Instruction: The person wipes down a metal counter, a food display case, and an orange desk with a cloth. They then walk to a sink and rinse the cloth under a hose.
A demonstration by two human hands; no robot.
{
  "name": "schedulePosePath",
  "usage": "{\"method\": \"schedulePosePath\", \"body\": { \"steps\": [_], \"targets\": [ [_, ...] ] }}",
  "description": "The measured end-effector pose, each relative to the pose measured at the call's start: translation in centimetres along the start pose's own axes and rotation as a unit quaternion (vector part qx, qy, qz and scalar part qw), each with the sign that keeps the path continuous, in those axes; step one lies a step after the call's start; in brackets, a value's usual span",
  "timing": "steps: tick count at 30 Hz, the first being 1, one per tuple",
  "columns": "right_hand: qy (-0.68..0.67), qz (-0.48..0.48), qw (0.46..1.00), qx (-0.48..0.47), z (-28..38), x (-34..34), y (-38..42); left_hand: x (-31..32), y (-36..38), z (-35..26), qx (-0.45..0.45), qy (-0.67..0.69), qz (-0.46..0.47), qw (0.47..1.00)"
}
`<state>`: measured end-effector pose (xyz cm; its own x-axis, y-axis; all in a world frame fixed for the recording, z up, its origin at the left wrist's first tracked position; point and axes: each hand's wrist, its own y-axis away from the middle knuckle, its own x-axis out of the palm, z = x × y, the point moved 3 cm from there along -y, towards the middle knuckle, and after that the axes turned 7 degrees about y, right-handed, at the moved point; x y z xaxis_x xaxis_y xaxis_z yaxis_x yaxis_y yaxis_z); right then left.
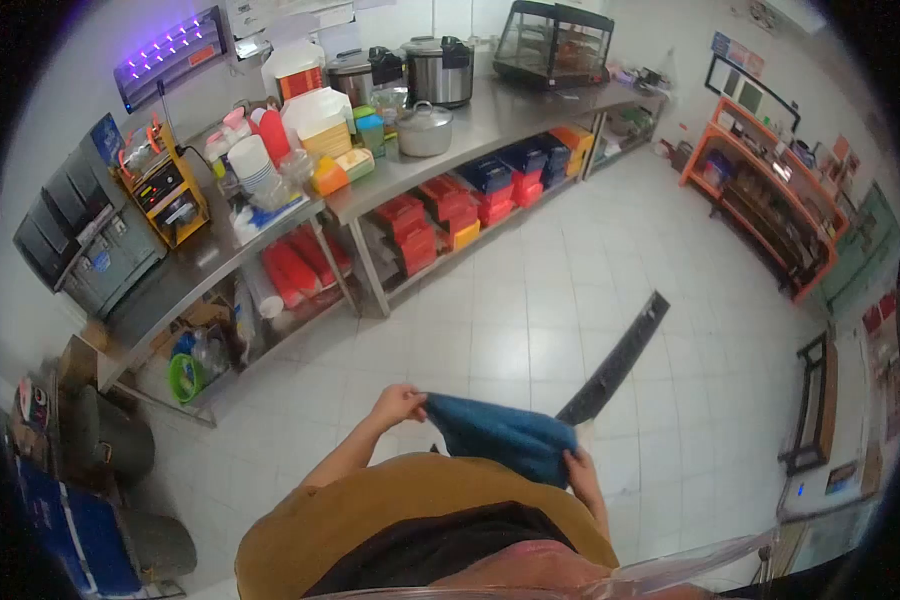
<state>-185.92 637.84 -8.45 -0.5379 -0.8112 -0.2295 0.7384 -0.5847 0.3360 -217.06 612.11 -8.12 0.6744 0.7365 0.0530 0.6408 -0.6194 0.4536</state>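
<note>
A blue cloth is stretched out in front of my body between both hands. My left hand pinches its upper left corner, fingers closed. At the other end, my right hand grips the lower right edge, partly hidden behind the fabric and my mustard-coloured top. Just beyond the cloth, a long dark strip shows against the white tiles, its near end overlapped by the cloth in this view.
Steel counters run along the far wall, carrying a lidded pot, cookers and a glass display case. Red boxes fill the shelf below. An orange-framed shelf stands right; grey bins stand left.
</note>
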Motion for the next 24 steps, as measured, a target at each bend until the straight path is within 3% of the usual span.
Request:
{"method": "schedulePosePath", "body": {
  "steps": [2,3,5,7,9,11,13,15,17,19,22,24],
  "targets": [
    [0.004,0.026,0.997,-0.076,0.1,0.0,-8.4,-0.7,-3.9,-1.6,-0.032,0.018,-0.050,0.998],
    [0.065,0.060,0.994,-0.070,1.7,-0.2,-11.5,-1.3,-5.6,-2.5,-0.026,0.021,-0.074,0.997],
    [0.186,0.129,0.972,-0.062,7.2,0.8,-18.9,-3.4,-8.4,-4.3,-0.016,0.028,-0.125,0.992],
    [0.244,0.186,0.944,-0.121,13.1,2.1,-24.9,-5.9,-9.2,-8.5,0.017,0.057,-0.158,0.986],
    [0.192,0.225,0.931,-0.214,21.0,4.2,-28.9,-8.7,-9.3,-12.8,0.071,0.106,-0.185,0.974],
    [0.238,0.249,0.909,-0.233,26.2,6.6,-34.2,-11.6,-9.5,-17.2,0.119,0.112,-0.245,0.956],
    [0.199,0.269,0.884,-0.327,30.1,9.9,-40.1,-14.6,-9.8,-22.4,0.163,0.014,-0.285,0.944],
    [0.221,0.299,0.859,-0.352,36.8,13.5,-44.1,-17.9,-12.2,-26.1,0.205,0.010,-0.336,0.919],
    [0.155,0.281,0.835,-0.448,41.5,18.3,-49.6,-21.7,-16.0,-30.0,0.227,0.020,-0.379,0.897],
    [0.171,0.227,0.812,-0.509,45.3,23.3,-56.3,-25.2,-21.0,-32.4,0.255,0.051,-0.416,0.871],
    [0.219,0.261,0.856,-0.389,49.7,31.0,-66.0,-31.8,-31.0,-32.7,0.266,0.106,-0.465,0.838],
    [0.278,0.092,0.842,-0.453,49.7,35.6,-72.0,-33.7,-38.4,-30.7,0.242,-0.066,-0.585,0.771]
  ]
}}
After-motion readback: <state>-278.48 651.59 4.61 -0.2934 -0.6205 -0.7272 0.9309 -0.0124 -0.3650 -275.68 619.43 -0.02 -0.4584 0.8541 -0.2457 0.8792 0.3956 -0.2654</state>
